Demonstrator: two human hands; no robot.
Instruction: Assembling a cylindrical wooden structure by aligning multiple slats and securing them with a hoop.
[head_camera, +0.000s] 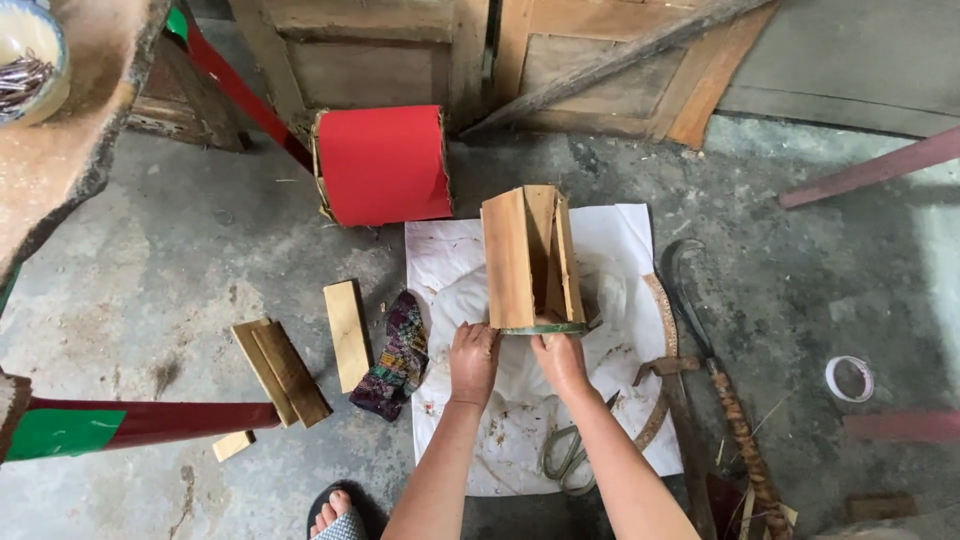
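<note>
Both the left hand (473, 362) and right hand (560, 360) grip closed on a green hoop (545, 328) banding several upright wooden slats (530, 255); more slats (347, 333) lie loose on the floor (180, 270), so assembly looks partial.

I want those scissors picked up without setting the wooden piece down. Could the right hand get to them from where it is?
Probably not yet: the right hand grips the wooden piece. The scissors lie uncovered beside that forearm.

Grey concrete floor (180, 260) in daylight, old wooden door panels (400, 50) leaning along the back.
</note>
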